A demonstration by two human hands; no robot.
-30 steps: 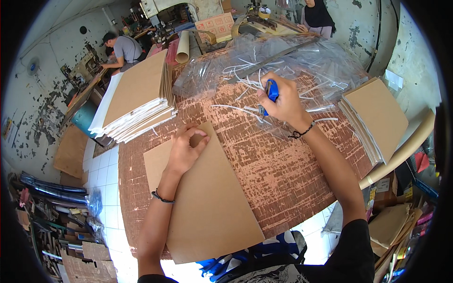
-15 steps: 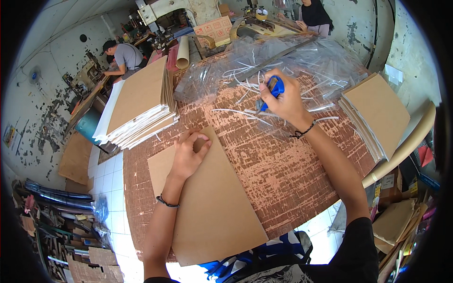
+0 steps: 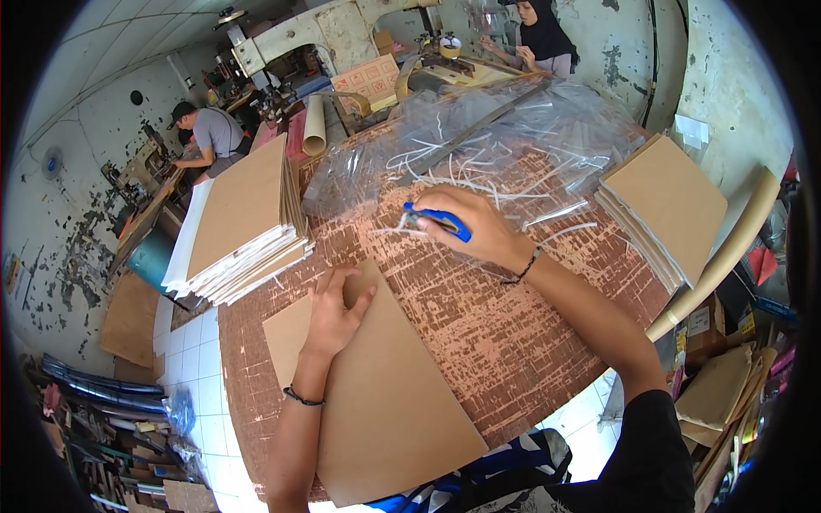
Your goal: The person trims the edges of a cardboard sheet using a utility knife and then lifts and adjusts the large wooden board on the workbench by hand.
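A tan cardboard sheet lies in front of me at the near side of the table. My left hand rests on its far part, fingers bent and thumb held apart, gripping nothing. Farther off, my right hand is closed round a blue utility knife, over the bare tabletop beyond the sheet's far corner. The knife's grey tip points left, beside a thin white strip; whether they touch I cannot tell. Several more white strips lie just beyond that hand.
Cardboard stacks stand at the left and right of the worn brown table. Clear plastic sheeting and a long metal ruler lie at the far side. Two people work farther back.
My right hand has come nearer and to the left with the knife, now turned more level. My left thumb has moved away from the fingertips. The view has shifted slightly.
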